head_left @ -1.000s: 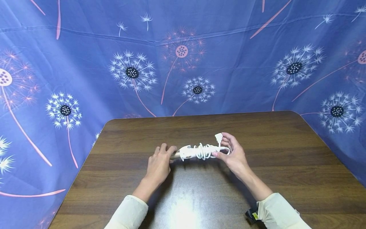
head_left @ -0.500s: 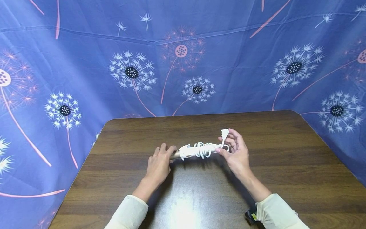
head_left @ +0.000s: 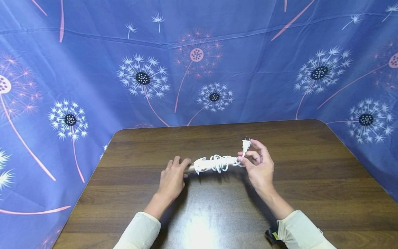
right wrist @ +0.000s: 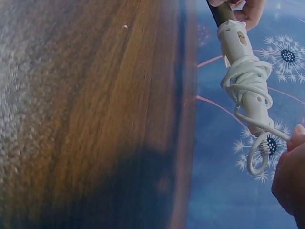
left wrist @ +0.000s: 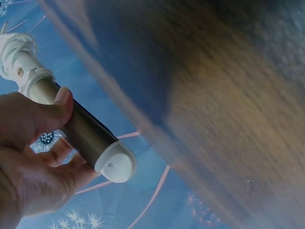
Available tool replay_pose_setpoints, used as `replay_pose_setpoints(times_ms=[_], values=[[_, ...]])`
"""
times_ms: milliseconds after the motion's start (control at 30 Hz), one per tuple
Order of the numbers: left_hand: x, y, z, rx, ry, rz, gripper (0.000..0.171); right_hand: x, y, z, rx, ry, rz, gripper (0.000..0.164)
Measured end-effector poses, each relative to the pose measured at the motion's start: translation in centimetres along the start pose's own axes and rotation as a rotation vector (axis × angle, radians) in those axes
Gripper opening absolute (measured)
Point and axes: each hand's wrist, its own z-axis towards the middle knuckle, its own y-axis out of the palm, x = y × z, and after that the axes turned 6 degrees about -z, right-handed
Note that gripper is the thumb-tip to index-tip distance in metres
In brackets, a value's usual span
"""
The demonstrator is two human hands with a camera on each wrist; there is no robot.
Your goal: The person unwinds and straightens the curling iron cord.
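Observation:
A curling iron with a white handle and gold barrel is held above the table. My left hand grips the barrel, thumb on one side and fingers on the other, near the white end cap. White cord is wound in several loops round the handle. With thumb and fingers, my right hand pinches the cord close to its two-pronged plug, which points up. From the handle's end, a short cord loop hangs in the right wrist view.
Beneath both hands lies a brown wood-grain table with a bright glare patch near its front. A blue dandelion-print cloth hangs behind and along its sides. A black device sits at the right wrist.
My right hand has moved slightly right and away from the handle, bringing the plug along; it has turned so its prongs show. The left hand and curling iron have stayed nearly still.

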Motion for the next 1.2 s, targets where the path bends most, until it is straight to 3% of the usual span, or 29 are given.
replay_pose_setpoints(times_ms=[267,600,933,1200], values=[[-0.2,-0.2,0.0,0.002,-0.016,-0.005,0.063,0.0,-0.1,0.2,0.022,0.03,0.073,0.064],[-0.8,-0.3,0.0,0.035,-0.033,-0.026,0.055,-0.4,-0.1,0.5,0.129,0.114,0.086,0.064],[-1.0,-0.8,0.2,0.058,-0.042,-0.05,0.052,0.1,-1.0,1.4,0.227,0.279,0.294,0.056],[-1.1,-0.9,0.1,0.075,-0.01,-0.056,0.052,0.5,-1.8,2.4,0.279,0.392,0.43,0.051]])
